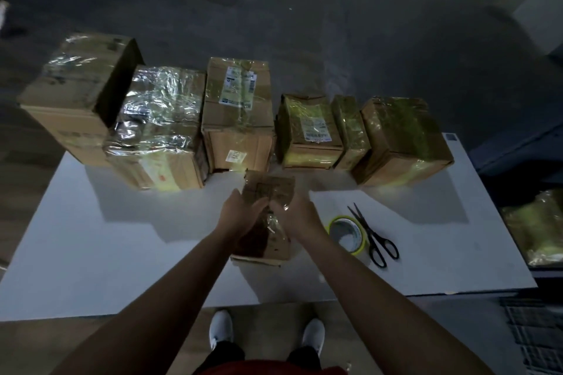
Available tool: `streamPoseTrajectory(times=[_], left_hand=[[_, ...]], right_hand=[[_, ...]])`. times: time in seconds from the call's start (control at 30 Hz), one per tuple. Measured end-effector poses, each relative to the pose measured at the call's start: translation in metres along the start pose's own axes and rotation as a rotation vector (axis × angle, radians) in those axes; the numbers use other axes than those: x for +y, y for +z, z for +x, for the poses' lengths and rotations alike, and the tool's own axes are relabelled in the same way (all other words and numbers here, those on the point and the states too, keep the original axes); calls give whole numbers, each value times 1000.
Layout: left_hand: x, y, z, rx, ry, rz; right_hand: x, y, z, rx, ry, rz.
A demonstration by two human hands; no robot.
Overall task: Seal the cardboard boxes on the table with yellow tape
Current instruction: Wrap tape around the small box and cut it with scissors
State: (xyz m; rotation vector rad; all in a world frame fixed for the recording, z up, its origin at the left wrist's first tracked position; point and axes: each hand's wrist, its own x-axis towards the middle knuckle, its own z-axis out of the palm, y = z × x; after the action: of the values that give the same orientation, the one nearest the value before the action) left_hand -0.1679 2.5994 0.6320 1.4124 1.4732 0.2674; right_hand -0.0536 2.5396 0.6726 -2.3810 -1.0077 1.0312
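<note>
Small cardboard box (pixel 275 248) sits on the bench (pixel 122 237) directly under both hands, with the row of taped boxes (pixel 307 128) beyond my fingertips. My left hand (pixel 240 213) lies against its left side, fingers stretched over the top, pressing rather than gripping. My right hand (pixel 297 218) rests on the top seam over some glossy film. In this dim light I cannot tell whether it pinches or only presses. The yellow tape roll (pixel 347 233) lies just right of the right hand, with the black scissors (pixel 373 237) just past it. To do this well, I'd hold the flaps shut with the left hand and smooth outward along the seam, leaving no wrinkles.
</note>
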Motion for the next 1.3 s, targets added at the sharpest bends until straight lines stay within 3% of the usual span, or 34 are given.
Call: streamPoseTrajectory(times=[0.1, 0.23, 0.37, 0.53, 0.97, 1.3], left_hand=[[-3, 2, -5, 57, -119, -85], [-7, -2, -9, -113, -207, -213], [-13, -8, -4, -269, -210, -227], [-18, -16, 1, -373, -196, -142], [10, 21, -16, -26, -153, -265], [67, 59, -41, -30, -125, -278]], right_hand=[[2, 16, -6, -19, 100, 168], [6, 19, -1, -22, 160, 332], [14, 25, 1, -146, 240, 564], [18, 23, 0, -151, 204, 440], [15, -21, 1, 75, 218, 155], [37, -85, 6, 75, 7, 57]])
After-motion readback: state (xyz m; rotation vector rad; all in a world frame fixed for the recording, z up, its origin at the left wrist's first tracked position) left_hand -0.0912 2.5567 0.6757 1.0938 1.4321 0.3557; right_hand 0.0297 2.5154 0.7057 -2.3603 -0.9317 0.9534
